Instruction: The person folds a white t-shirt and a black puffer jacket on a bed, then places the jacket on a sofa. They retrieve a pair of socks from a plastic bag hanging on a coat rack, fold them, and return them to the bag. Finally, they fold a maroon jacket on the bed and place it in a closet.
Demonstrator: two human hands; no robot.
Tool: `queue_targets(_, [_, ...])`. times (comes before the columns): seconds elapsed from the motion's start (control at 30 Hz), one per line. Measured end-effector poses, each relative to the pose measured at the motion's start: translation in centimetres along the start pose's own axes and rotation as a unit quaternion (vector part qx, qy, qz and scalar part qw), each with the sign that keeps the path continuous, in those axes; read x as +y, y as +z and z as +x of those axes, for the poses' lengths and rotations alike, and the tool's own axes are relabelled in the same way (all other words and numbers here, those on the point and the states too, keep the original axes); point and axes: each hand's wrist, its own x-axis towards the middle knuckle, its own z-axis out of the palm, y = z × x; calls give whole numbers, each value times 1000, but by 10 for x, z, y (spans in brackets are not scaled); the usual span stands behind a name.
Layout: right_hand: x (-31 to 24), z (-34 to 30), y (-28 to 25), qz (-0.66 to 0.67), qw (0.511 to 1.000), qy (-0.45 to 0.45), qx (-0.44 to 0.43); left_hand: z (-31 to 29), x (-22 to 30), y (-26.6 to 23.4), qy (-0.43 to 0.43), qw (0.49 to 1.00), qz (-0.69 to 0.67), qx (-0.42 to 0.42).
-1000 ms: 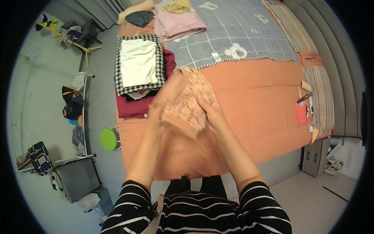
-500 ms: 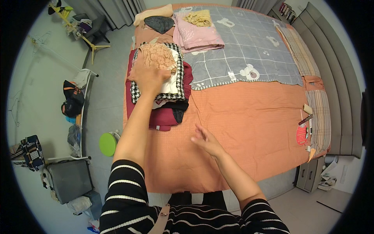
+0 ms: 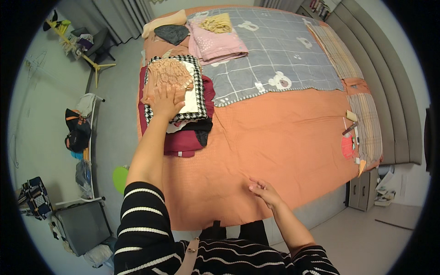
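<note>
My left hand (image 3: 166, 103) lies with spread fingers on a peach patterned garment (image 3: 167, 73) at the top of a stack of clothes. Beneath that garment are a white piece (image 3: 196, 98) and a black-and-white houndstooth one (image 3: 200, 73). A dark red garment (image 3: 185, 143) and a black piece (image 3: 201, 126) stick out at the bottom of the stack. Over the near part of the bed, my right hand (image 3: 266, 192) is held with fingers loosely bent and apart, nothing in it.
The bed has an orange sheet (image 3: 275, 133) and a grey checked quilt (image 3: 275, 50) with bear faces. Beyond the stack lie a folded pink blanket (image 3: 217, 46), a yellow cloth (image 3: 217, 23) and a dark cloth (image 3: 172, 33). A green stool (image 3: 120, 178) stands left of the bed.
My left hand has flattened and spread its fingers on the peach garment. My right hand has drawn back toward me and rightward. The whole view has shifted slightly.
</note>
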Motion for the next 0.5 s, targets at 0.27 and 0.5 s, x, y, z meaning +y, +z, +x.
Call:
queue_targets(0.27, [14, -100, -20, 57, 995, -72, 38, -179, 162, 29, 256, 864, -412, 135])
queue_targets(0.5, [65, -222, -127, 90, 934, -253, 237, -405, 362, -37, 447, 642, -587, -208])
